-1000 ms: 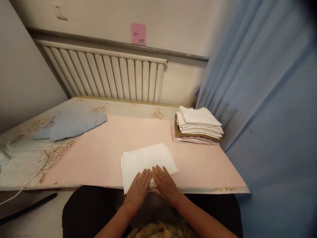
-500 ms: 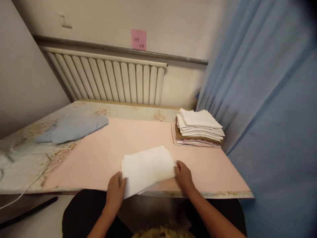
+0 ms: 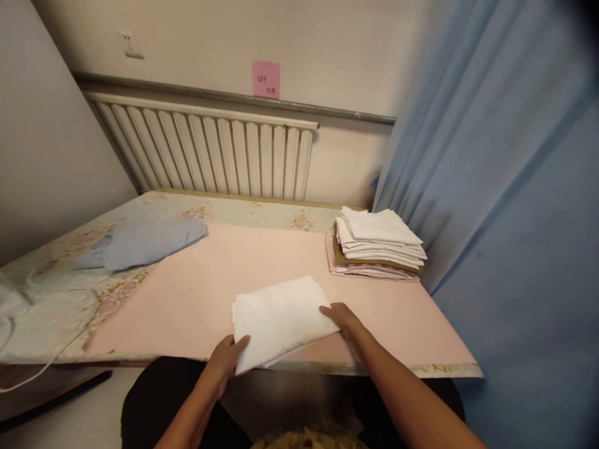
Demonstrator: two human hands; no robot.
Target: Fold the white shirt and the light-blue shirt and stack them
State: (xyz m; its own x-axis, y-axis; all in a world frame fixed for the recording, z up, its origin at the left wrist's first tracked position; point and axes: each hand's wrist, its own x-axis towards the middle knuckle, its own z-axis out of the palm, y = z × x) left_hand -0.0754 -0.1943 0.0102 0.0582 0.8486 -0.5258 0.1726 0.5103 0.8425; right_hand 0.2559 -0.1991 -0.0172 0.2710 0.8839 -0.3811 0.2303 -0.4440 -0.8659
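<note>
A folded white cloth (image 3: pixel 283 319) lies at the front edge of the table, over a pink cover (image 3: pixel 224 268). My left hand (image 3: pixel 228 357) grips its near left corner, thumb on top and the other fingers hidden beneath. At the right end my right hand (image 3: pixel 341 317) holds the cloth the same way, thumb across its upper face. Behind and to the right stands a stack of folded cloths (image 3: pixel 379 240), white ones on top of brown and pink ones.
A crumpled light blue cloth (image 3: pixel 145 243) lies at the left on the floral tablecloth (image 3: pixel 116 299). A white cord (image 3: pixel 51 358) hangs over the left front edge. A blue curtain (image 3: pixel 505 206) borders the right side. Behind the table a radiator (image 3: pixel 210 149) runs along the wall.
Both thumbs have moved from the cloth's edges onto its top, and the fingers have slid underneath. The white cloth stays in nearly the same place; the view has shifted slightly.
</note>
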